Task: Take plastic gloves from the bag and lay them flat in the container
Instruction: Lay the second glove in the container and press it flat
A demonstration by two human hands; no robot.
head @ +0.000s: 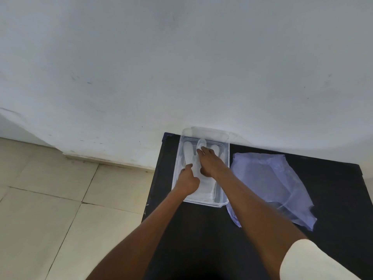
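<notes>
Container: clear plastic box on the black table, against the wall.
Glove: inside the box, lying flat.
Left hand: fingers curled, pinching the glove's edge.
Right hand: spread flat — pressing the glove down.
Bag: just right of the box — crumpled.

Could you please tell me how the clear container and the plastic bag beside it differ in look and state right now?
The container is a rigid, colourless box with upright walls; the bag is a limp, bluish sheet lying crumpled flat. The container holds a pale plastic glove with both hands pressing in it, left hand and right hand; the bag lies untouched. Both are see-through and rest on the black table.
</notes>
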